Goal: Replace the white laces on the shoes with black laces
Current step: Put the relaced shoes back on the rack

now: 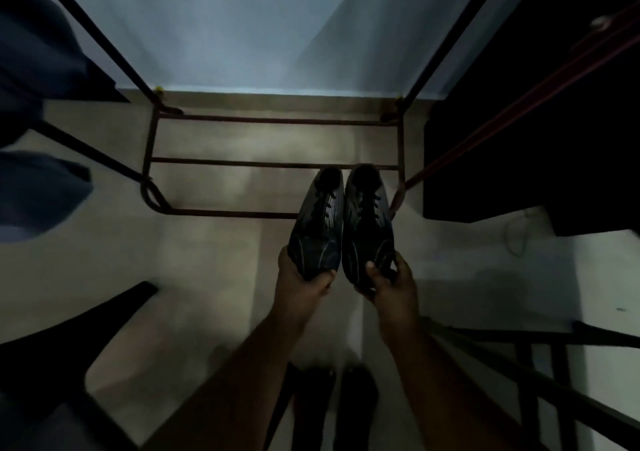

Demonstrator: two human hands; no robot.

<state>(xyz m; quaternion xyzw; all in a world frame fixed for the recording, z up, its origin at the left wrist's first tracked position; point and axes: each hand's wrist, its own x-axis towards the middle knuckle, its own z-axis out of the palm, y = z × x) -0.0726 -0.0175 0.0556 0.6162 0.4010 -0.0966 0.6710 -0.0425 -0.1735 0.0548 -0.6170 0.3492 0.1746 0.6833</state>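
Two dark shoes with thin pale stripes are held side by side above the floor, toes toward me and heel openings pointing away. My left hand (304, 274) grips the toe of the left shoe (320, 218), thumb on top. My right hand (389, 277) grips the toe of the right shoe (369, 222) the same way. Dark laces run through the eyelets of both shoes. No white lace shows on either shoe in this dim light.
A low metal rack (277, 165) with horizontal bars stands on the floor just beyond the shoes, against a pale blue wall. Dark furniture (536, 132) fills the right side. A thin pale cord (516, 232) lies on the floor at right. Blue cloth (38, 104) hangs at left.
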